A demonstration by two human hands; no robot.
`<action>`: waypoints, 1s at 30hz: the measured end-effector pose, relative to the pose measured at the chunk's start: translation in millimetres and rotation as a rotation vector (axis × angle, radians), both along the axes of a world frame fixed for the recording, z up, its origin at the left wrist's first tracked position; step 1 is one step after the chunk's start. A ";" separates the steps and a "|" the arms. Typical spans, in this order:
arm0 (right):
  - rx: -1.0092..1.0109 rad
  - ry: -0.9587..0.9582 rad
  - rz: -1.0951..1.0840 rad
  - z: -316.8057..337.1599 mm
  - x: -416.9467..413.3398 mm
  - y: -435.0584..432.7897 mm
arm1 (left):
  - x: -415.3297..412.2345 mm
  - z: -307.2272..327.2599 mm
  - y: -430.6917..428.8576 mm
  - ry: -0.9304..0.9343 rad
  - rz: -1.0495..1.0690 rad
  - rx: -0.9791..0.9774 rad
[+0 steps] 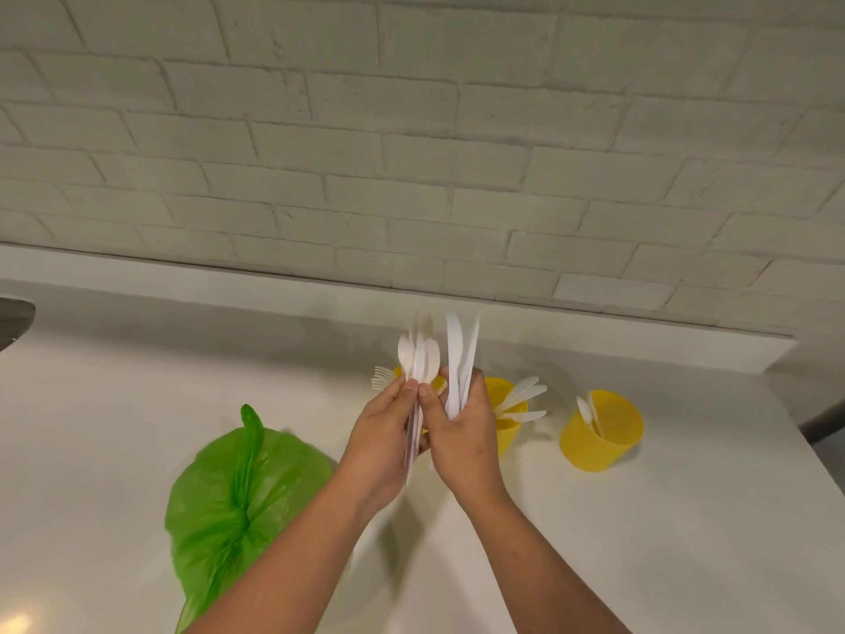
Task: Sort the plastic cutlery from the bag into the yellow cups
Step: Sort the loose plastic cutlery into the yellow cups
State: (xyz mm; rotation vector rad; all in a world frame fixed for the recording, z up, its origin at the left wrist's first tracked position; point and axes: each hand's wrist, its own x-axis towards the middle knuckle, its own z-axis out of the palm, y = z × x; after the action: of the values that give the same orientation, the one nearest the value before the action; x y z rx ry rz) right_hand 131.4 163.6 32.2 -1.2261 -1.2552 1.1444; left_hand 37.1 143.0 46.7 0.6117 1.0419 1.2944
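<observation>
Both hands are raised together above the white counter. My left hand [382,443] grips a bunch of white plastic spoons [419,359], bowls up. My right hand [462,432] holds several white knives [459,354], blades up, its thumb touching the spoon bunch. Three yellow cups stand behind the hands: the left cup [436,382], mostly hidden, has forks [380,378] sticking out; the middle cup [505,418] holds knives [526,395]; the right cup [603,432] holds spoons [587,411]. The green plastic bag [237,491] lies crumpled at the lower left.
A white brick wall [411,153] rises behind the counter's raised back ledge [183,272]. The counter's right edge [791,432] drops off past the right cup. A grey metal object [13,320] shows at the far left edge.
</observation>
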 end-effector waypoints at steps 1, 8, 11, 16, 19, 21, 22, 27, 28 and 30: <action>0.003 -0.015 -0.001 0.3 1.2 0.0 | -2.2 -0.7 0.5 -0.028 -0.006 -0.033; -0.002 -0.043 0.024 3.9 10.0 -0.4 | -12.5 -4.4 2.4 -0.265 -0.148 -0.154; -0.029 -0.026 0.087 2.0 14.1 -1.9 | -12.5 -8.1 1.9 -0.301 -0.117 -0.151; -0.046 -0.070 0.195 0.9 20.7 -4.7 | -9.7 -7.5 -0.2 -0.269 -0.120 -0.114; -0.065 -0.126 0.250 -0.7 21.3 -7.5 | -5.8 -4.7 -0.3 -0.234 -0.080 -0.096; -0.065 -0.138 0.252 -0.9 22.1 -7.3 | -1.9 -2.4 -1.1 -0.211 -0.057 -0.083; -0.068 -0.134 0.248 -0.7 22.9 -6.5 | -0.2 -1.4 -2.0 -0.210 -0.048 -0.073; -0.088 -0.047 0.226 -2.1 30.7 -5.7 | 3.9 5.5 -4.7 -0.258 -0.074 -0.033; -0.088 -0.054 0.226 -3.4 32.0 -5.8 | 4.3 5.6 -4.4 -0.261 -0.072 -0.034; -0.085 -0.057 0.214 -5.3 34.6 -5.7 | 5.4 4.7 -3.8 -0.268 -0.064 -0.030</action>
State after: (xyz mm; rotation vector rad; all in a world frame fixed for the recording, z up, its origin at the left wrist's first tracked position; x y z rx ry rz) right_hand 165.9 157.9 26.9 -1.2158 -1.4193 1.3365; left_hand 42.5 139.2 51.5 0.4313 0.8128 1.2631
